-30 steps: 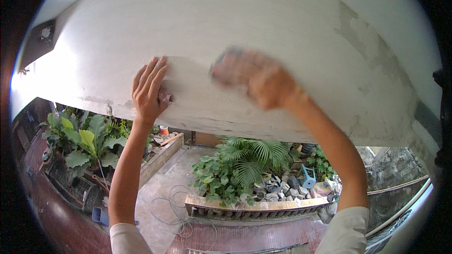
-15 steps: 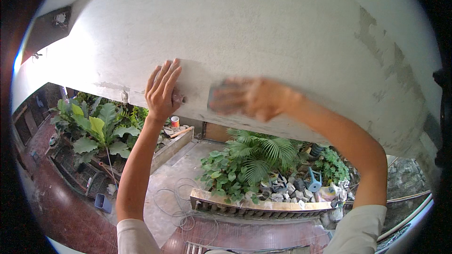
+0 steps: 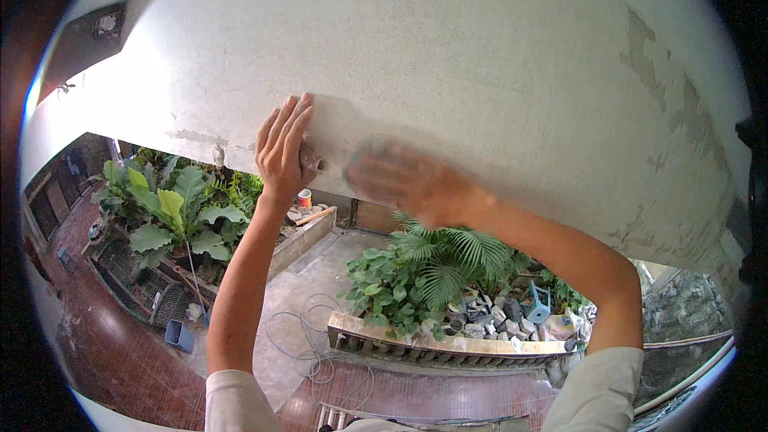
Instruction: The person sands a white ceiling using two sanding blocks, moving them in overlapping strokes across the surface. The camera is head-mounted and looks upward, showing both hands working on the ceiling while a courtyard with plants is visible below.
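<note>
the left hand (image 3: pixel 282 148) lies flat, fingers spread, on the pale plastered wall (image 3: pixel 448 64) near its lower edge; just right, the blurred right hand (image 3: pixel 400 182) presses there, its grip unclear.

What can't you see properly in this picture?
- Right hand, head view: smeared by motion blur, so whatever it presses against the white wall cannot be told.
- Left hand, head view: flat on the wall; a small brownish thing at its thumb is mostly covered by the hand.
- Small cup in the yard below: too small to tell what it holds.
- Wall's upper part: cut off by the picture's dark rim.
</note>
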{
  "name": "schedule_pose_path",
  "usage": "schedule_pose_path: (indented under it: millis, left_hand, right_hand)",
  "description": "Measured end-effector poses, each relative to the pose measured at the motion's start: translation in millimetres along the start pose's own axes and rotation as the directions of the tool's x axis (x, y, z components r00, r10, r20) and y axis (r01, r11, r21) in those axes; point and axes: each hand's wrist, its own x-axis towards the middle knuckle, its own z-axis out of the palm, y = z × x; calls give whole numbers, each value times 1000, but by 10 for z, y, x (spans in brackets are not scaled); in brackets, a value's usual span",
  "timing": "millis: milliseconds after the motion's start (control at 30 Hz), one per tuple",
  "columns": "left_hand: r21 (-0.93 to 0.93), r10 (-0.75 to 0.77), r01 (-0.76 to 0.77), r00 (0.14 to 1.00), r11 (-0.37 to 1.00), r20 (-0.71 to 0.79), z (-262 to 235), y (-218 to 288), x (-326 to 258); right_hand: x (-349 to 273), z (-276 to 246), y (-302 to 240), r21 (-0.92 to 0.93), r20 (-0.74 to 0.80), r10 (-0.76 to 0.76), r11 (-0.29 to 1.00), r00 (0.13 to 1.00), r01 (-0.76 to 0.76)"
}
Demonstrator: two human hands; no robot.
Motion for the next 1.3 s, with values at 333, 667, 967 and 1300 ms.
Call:
schedule_pose_path:
  millis: [333, 667, 967, 1300]
  left_hand:
    - [9, -11, 11, 1000, 1000, -9, -26, 18, 1]
    - [3, -98, 99, 987, 995, -131, 27, -13, -43]
    - [31, -68, 73, 988, 997, -140, 37, -37, -51]
    - [61, -94, 103, 987, 993, -129, 31, -9, -58]
  right_hand:
    - [204, -633, 1239, -203, -202, 274, 928, 940, -314]
    - [449, -221, 497, -114, -88, 268, 954, 960, -277]
    - [-341, -437, 729, -90, -26, 158, 983, 987, -160]
    - [-704, -779, 1333, -354, -499, 479, 648, 722, -674]
